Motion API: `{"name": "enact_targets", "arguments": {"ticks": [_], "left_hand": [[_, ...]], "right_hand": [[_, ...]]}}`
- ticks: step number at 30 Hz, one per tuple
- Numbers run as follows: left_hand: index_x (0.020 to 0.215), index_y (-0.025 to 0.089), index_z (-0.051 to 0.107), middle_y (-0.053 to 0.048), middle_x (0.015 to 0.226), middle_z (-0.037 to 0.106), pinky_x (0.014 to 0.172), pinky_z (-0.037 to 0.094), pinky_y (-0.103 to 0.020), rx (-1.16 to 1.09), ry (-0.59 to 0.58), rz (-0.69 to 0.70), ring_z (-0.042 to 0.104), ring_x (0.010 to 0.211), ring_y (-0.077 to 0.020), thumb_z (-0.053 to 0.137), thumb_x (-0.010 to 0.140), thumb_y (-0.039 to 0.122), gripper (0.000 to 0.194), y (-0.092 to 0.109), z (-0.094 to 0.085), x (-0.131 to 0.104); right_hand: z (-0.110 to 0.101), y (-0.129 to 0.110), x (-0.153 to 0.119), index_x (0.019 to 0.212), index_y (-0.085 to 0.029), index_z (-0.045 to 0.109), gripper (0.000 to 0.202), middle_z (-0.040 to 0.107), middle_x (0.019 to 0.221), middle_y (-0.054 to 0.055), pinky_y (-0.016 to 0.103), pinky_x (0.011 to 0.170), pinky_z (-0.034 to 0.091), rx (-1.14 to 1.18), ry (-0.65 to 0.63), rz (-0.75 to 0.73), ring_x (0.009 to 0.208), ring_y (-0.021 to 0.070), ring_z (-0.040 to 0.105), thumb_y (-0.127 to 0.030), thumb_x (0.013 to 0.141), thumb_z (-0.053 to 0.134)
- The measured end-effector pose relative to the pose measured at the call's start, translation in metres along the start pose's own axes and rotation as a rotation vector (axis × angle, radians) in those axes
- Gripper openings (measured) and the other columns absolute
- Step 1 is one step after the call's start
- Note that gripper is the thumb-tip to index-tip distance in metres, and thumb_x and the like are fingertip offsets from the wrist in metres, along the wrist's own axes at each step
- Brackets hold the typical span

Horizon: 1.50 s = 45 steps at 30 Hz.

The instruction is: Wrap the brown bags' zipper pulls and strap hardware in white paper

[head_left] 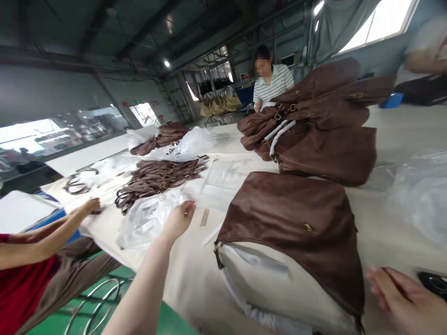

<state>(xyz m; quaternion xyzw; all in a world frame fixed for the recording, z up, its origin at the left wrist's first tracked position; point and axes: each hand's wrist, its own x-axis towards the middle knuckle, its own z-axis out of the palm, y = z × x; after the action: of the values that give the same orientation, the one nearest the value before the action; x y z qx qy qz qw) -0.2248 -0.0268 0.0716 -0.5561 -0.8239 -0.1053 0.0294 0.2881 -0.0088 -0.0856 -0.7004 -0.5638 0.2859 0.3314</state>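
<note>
A brown handbag with a zipped front pocket lies on the table in front of me. Its strap is wrapped in white material and loops toward my side. My left hand is left of the handbag, over a crumpled clear plastic bag. Those fingers are curled closed; whatever they may hold is hidden. Off the handbag's lower right edge, my right hand is slightly blurred, fingers stretched out, holding nothing visible. A small tan strip lies between my left hand and the handbag.
Brown handbags are piled behind the near one. Many brown straps lie left, with more plastic and bags beyond. A co-worker in red sits left; another in stripes stands across. A black object lies right.
</note>
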Motion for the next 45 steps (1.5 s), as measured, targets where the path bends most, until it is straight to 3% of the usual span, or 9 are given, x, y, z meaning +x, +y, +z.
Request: {"name": "enact_targets", "arguments": {"ticks": [3, 6, 12, 16, 27, 32, 36, 41, 45], "left_hand": [[0.115, 0.016, 0.057, -0.009, 0.103, 0.07, 0.073, 0.052, -0.026, -0.223, 0.053, 0.08, 0.068, 0.084, -0.0192, 0.037, 0.087, 0.043, 0.044, 0.021, 0.008, -0.014], [0.112, 0.018, 0.059, -0.008, 0.103, 0.07, 0.073, 0.052, -0.028, -0.389, 0.036, 0.245, 0.068, 0.082, -0.0204, 0.042, 0.084, 0.05, 0.046, 0.071, 0.025, -0.016], [0.106, 0.026, 0.064, -0.002, 0.099, 0.07, 0.075, 0.049, -0.026, -0.539, -0.506, 0.857, 0.065, 0.084, -0.0191, 0.048, 0.084, 0.049, 0.035, 0.195, 0.063, -0.048], [0.097, 0.026, 0.067, -0.003, 0.09, 0.068, 0.071, 0.045, -0.025, -0.574, -0.673, 1.066, 0.062, 0.079, -0.0185, 0.046, 0.087, 0.036, 0.026, 0.24, 0.085, -0.084], [0.098, 0.02, 0.067, -0.001, 0.079, 0.066, 0.057, 0.044, -0.021, -0.875, -0.867, 0.759, 0.055, 0.062, -0.0124, 0.051, 0.083, 0.04, 0.029, 0.23, 0.137, -0.083], [0.095, 0.018, 0.067, 0.0, 0.07, 0.062, 0.054, 0.043, -0.02, -0.925, -0.911, 0.726, 0.054, 0.058, -0.0118, 0.053, 0.082, 0.041, 0.03, 0.23, 0.143, -0.083], [0.094, 0.017, 0.066, -0.002, 0.075, 0.065, 0.05, 0.042, -0.02, -0.971, -0.956, 0.663, 0.053, 0.055, -0.0109, 0.051, 0.082, 0.041, 0.03, 0.231, 0.138, -0.082], [0.1, 0.015, 0.061, -0.006, 0.085, 0.066, 0.05, 0.044, -0.021, -1.204, -0.845, 0.441, 0.057, 0.059, -0.0114, 0.051, 0.081, 0.05, 0.042, 0.236, 0.122, -0.076], [0.1, 0.011, 0.059, -0.01, 0.081, 0.067, 0.053, 0.05, -0.025, -1.397, -0.899, 0.203, 0.063, 0.064, -0.0159, 0.045, 0.077, 0.067, 0.063, 0.23, 0.11, -0.063]], "right_hand": [[-0.004, -0.036, -0.023, 0.069, -0.026, 0.064, 0.042, 0.065, 0.059, 0.005, 0.031, 0.051, 0.041, -0.018, -0.099, 0.08, 0.052, 0.0204, 0.06, -0.063, 0.077, 0.046], [-0.002, -0.062, -0.037, 0.072, -0.023, 0.062, 0.042, 0.063, 0.057, 0.001, 0.026, 0.049, 0.04, 0.04, -0.01, 0.021, 0.052, 0.0175, 0.058, -0.056, 0.084, 0.04], [-0.035, -0.038, -0.025, 0.093, -0.018, 0.067, 0.03, 0.069, 0.088, 0.007, 0.026, 0.07, 0.047, -0.196, 0.327, -0.088, 0.077, 0.0178, 0.063, -0.034, 0.088, 0.041], [-0.076, -0.018, -0.016, 0.109, -0.016, 0.064, 0.032, 0.065, 0.109, 0.011, 0.026, 0.083, 0.045, -0.536, 0.325, 0.061, 0.092, 0.0184, 0.063, -0.023, 0.089, 0.041], [-0.094, 0.005, 0.038, 0.098, -0.004, 0.066, 0.034, 0.067, 0.098, 0.022, 0.027, 0.07, 0.045, -0.801, 0.268, 0.199, 0.084, 0.022, 0.067, -0.002, 0.085, 0.035], [-0.104, 0.002, 0.032, 0.082, -0.011, 0.07, 0.024, 0.07, 0.081, 0.015, 0.028, 0.066, 0.044, -0.833, 0.266, 0.193, 0.078, 0.023, 0.067, -0.015, 0.085, 0.047], [-0.11, -0.012, 0.012, 0.092, -0.015, 0.07, 0.027, 0.069, 0.094, 0.014, 0.03, 0.068, 0.044, -0.831, 0.32, 0.161, 0.083, 0.0235, 0.065, -0.023, 0.088, 0.044], [-0.066, -0.08, -0.009, 0.102, -0.019, 0.067, 0.029, 0.065, 0.11, 0.01, 0.029, 0.07, 0.047, -0.48, 0.401, -0.17, 0.08, 0.0198, 0.064, -0.031, 0.09, 0.043], [0.004, -0.138, -0.016, 0.096, -0.022, 0.068, 0.025, 0.064, 0.106, 0.008, 0.026, 0.071, 0.051, -0.103, 0.146, -0.424, 0.083, 0.0174, 0.064, -0.028, 0.089, 0.045]]}}
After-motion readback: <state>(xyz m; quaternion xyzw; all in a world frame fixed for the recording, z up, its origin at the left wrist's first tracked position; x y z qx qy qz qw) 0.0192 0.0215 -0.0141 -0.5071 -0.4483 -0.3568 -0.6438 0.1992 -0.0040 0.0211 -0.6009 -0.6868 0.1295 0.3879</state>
